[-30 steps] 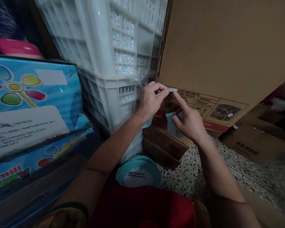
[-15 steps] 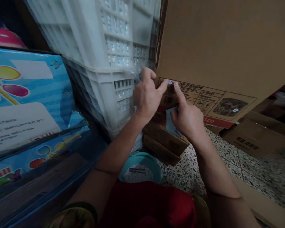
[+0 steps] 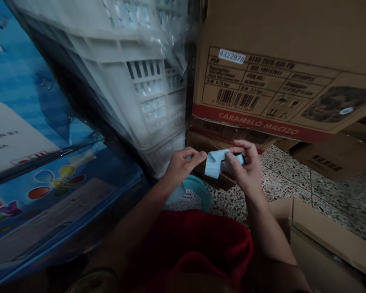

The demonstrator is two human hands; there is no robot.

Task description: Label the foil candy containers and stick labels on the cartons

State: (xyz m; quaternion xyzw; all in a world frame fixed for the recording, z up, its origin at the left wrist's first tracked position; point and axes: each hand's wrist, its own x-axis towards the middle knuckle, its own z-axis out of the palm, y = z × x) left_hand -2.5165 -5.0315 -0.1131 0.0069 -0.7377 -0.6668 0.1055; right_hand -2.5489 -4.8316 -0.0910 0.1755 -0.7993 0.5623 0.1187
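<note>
A pale-blue strip of label backing paper (image 3: 214,167) is gripped between the thumb and fingers of my right hand (image 3: 247,167), its loose end folded and hanging to the left. My left hand (image 3: 183,167) is closed, thumb and forefinger pinched at the strip's left edge; whether something small sits between them I cannot tell. Above both hands stands a large brown carton (image 3: 280,24) with printed text, a barcode and a red band. A white numbered sticker (image 3: 232,56) lies flat at the top left of the carton's printed panel, with no hand on it.
White plastic crates (image 3: 110,73), wrapped in clear film, are stacked on the left. Blue printed boxes (image 3: 64,228) stand nearer at far left. Below my hands, a teal basin (image 3: 205,193) holds white bits. Further cartons (image 3: 320,160) sit on the speckled floor (image 3: 293,175), another (image 3: 332,232) at lower right.
Both hands have come down off the carton, leaving the sticker uncovered. The backing strip is now held up in my right hand, with my left beside it. The view has shifted closer to the carton's panel.
</note>
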